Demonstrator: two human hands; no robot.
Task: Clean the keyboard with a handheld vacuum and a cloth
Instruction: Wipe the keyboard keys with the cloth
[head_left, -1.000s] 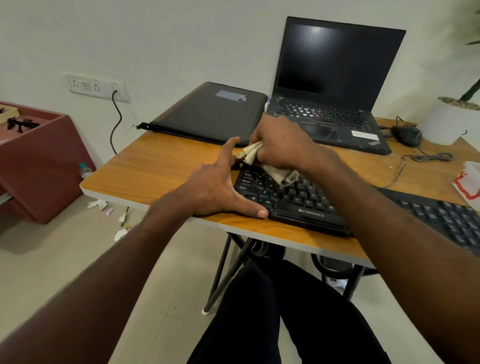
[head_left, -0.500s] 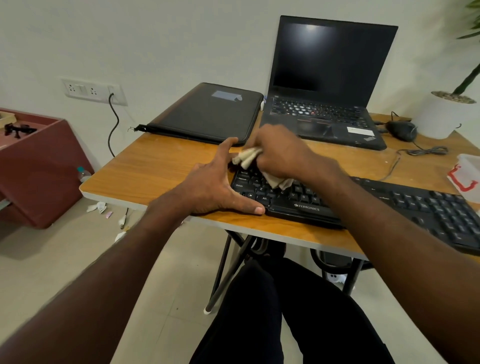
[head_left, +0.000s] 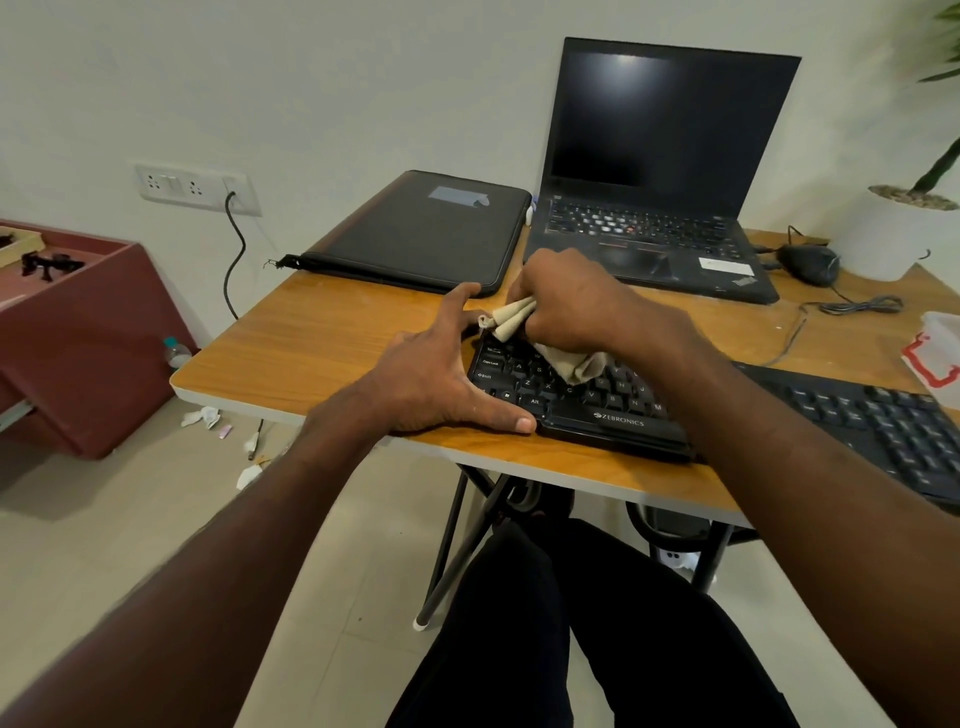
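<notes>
A black Zebronics keyboard (head_left: 582, 405) lies along the near edge of the wooden table (head_left: 322, 343); my right forearm hides its middle. My right hand (head_left: 571, 301) grips a bunched beige cloth (head_left: 566, 361) and presses it on the keys at the keyboard's upper left. My left hand (head_left: 441, 379) braces the keyboard's left end, thumb along the front edge and fingers spread straight toward the top corner. No handheld vacuum is in view.
An open black laptop (head_left: 654, 171) and a closed black sleeve (head_left: 426, 228) sit at the table's back. A mouse (head_left: 810, 262) with coiled cable, a white plant pot (head_left: 893, 234) and a white-and-red container (head_left: 940, 358) stand right. A maroon box (head_left: 78, 332) is left on the floor.
My right hand with the cloth has slid slightly back and forth over the upper-left keys. My left hand stays at the keyboard's left end.
</notes>
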